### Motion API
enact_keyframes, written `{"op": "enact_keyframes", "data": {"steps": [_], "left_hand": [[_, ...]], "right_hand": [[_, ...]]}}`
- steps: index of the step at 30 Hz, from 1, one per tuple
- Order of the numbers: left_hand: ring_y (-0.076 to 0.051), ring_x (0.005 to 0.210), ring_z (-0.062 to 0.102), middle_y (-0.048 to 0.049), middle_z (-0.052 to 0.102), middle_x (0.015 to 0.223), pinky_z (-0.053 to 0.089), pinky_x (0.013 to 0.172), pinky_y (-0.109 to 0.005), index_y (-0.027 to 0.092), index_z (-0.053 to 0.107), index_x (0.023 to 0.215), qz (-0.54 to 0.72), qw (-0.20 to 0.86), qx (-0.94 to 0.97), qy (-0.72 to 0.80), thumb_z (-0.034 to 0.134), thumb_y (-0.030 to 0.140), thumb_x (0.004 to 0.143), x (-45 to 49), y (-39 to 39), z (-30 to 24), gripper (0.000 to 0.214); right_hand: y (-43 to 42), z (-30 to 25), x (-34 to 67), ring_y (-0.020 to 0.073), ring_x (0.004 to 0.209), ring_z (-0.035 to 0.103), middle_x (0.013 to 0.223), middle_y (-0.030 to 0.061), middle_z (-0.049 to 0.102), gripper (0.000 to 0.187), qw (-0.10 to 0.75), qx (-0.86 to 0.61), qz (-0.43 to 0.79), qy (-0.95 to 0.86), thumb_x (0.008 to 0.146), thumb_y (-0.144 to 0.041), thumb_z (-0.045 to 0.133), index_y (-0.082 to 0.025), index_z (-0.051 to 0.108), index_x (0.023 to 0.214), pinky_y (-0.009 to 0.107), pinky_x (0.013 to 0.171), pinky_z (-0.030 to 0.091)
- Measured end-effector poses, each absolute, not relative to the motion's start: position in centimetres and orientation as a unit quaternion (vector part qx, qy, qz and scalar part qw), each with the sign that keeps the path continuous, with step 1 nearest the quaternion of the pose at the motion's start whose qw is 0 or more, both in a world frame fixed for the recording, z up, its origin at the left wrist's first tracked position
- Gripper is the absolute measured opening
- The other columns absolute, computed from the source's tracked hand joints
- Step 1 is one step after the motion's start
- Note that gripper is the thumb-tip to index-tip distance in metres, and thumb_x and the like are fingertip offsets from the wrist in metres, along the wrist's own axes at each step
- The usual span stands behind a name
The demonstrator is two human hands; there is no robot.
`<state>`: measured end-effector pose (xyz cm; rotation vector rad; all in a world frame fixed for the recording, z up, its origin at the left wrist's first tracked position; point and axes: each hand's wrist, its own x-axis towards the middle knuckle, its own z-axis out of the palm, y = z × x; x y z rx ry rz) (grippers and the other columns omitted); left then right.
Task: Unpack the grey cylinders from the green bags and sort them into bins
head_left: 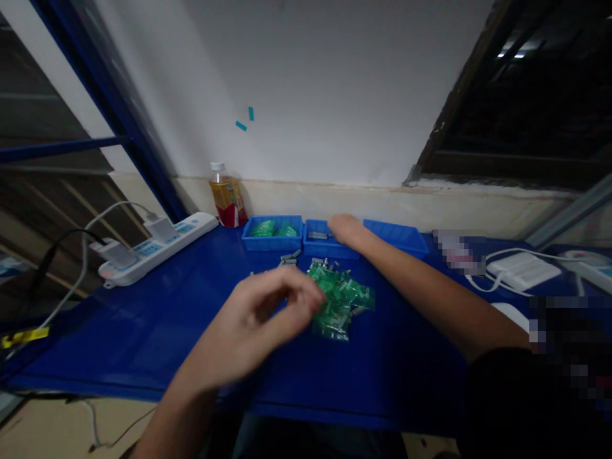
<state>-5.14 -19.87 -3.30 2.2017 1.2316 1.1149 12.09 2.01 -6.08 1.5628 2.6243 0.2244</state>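
Note:
My left hand (272,309) is over the blue table, at the left edge of a pile of small green plastic packets (339,296). Its fingers curl towards the thumb in a pinch, slightly blurred, and whatever lies between the tips cannot be made out. My right hand (347,228) reaches into the middle blue bin (329,249), which has small grey metallic pieces (317,235) in it. The fingers of that hand are hidden. More small grey pieces (289,258) lie loose on the table behind my left hand.
A left blue bin (272,243) holds green packets; a right blue bin (396,237) stands beyond my right forearm. A drink bottle (228,196) and a white power strip (160,248) stand at left. White adapters and cables (523,270) lie at right. A wall rises behind the bins.

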Motion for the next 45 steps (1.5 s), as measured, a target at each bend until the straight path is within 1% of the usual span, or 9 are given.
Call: {"op": "enact_keyframes", "data": {"steps": [6,13,19,21,24,29,38,41,45], "left_hand": [[-0.021,0.090,0.062,-0.0062,0.069,0.096,0.045,0.075,-0.028,0.018,0.065,0.092,0.164,0.117,0.732,0.651,0.048,0.025,0.083,-9.6,-9.0,-8.5,0.021],[-0.018,0.073,0.063,-0.0039,0.072,0.085,0.042,0.064,-0.025,0.023,0.069,0.091,0.069,0.124,0.774,0.617,0.059,0.028,0.074,-10.9,-5.5,-9.4,0.020],[-0.021,0.072,0.061,-0.0081,0.069,0.082,0.041,0.064,-0.029,0.018,0.065,0.085,0.101,0.064,0.780,0.614,0.052,0.026,0.078,-9.6,-7.8,-8.3,0.017],[-0.021,0.074,0.061,-0.0093,0.067,0.084,0.042,0.066,-0.030,0.015,0.063,0.087,0.143,0.039,0.801,0.580,0.049,0.026,0.081,-8.1,-9.4,-7.2,0.019],[-0.019,0.074,0.061,-0.0077,0.066,0.086,0.044,0.067,-0.029,0.015,0.062,0.093,0.161,0.117,0.846,0.494,0.046,0.024,0.084,-5.2,-11.3,-5.4,0.020],[-0.015,0.071,0.060,-0.0053,0.066,0.082,0.046,0.066,-0.027,0.014,0.062,0.089,0.179,0.202,0.863,0.427,0.040,0.021,0.089,-2.2,-11.6,-4.2,0.022],[-0.017,0.093,0.057,-0.0076,0.061,0.101,0.047,0.082,-0.030,0.015,0.050,0.113,0.322,0.107,0.877,0.341,0.048,0.022,0.090,-1.7,-11.2,-7.4,0.024],[-0.015,0.089,0.057,-0.0064,0.062,0.094,0.047,0.080,-0.029,0.015,0.054,0.105,0.318,0.080,0.891,0.314,0.041,0.020,0.093,-1.8,-11.2,-7.5,0.019],[-0.015,0.082,0.059,-0.0058,0.064,0.088,0.048,0.076,-0.029,0.014,0.058,0.095,0.317,0.089,0.874,0.357,0.040,0.028,0.094,-1.7,-10.8,-7.3,0.022]], "right_hand": [[-1.8,-5.0,14.1,0.0260,0.094,0.063,0.099,0.0198,0.067,0.032,-0.047,0.528,0.106,0.841,0.090,-0.031,0.045,-0.009,0.063,0.104,0.031,0.078,0.045],[-9.6,-8.3,18.9,0.0153,0.062,0.055,0.061,0.0012,0.058,0.025,-0.236,0.468,0.055,0.850,0.088,-0.034,0.049,-0.018,0.058,0.071,0.025,0.060,0.037],[-10.8,-10.6,19.5,0.0145,0.059,0.053,0.059,-0.0006,0.055,0.016,-0.330,0.438,0.018,0.836,0.087,-0.029,0.052,-0.018,0.060,0.080,0.026,0.060,0.040],[-10.7,-10.5,18.6,0.0158,0.066,0.056,0.068,0.0018,0.059,0.014,-0.359,0.396,0.018,0.845,0.086,-0.027,0.053,-0.017,0.059,0.093,0.028,0.064,0.044],[-10.6,-10.1,17.0,0.0190,0.080,0.058,0.087,0.0073,0.062,0.023,-0.368,0.316,0.031,0.874,0.086,-0.023,0.053,-0.016,0.054,0.108,0.032,0.072,0.048],[-10.8,-10.1,16.3,0.0187,0.082,0.059,0.087,0.0074,0.063,0.014,-0.388,0.286,0.047,0.875,0.087,-0.016,0.048,-0.018,0.057,0.098,0.033,0.075,0.049],[-11.4,-10.1,17.2,0.0167,0.074,0.057,0.078,0.0056,0.060,0.013,-0.433,0.361,-0.016,0.826,0.091,-0.019,0.045,-0.017,0.058,0.088,0.031,0.067,0.046],[-11.7,-10.1,17.0,0.0156,0.072,0.056,0.076,0.0047,0.059,0.018,-0.413,0.356,-0.040,0.837,0.093,-0.019,0.041,-0.017,0.057,0.085,0.030,0.066,0.046],[-11.5,-10.1,16.9,0.0174,0.079,0.057,0.086,0.0068,0.061,0.016,-0.430,0.376,-0.001,0.821,0.090,-0.025,0.049,-0.016,0.055,0.102,0.032,0.069,0.048]]}}
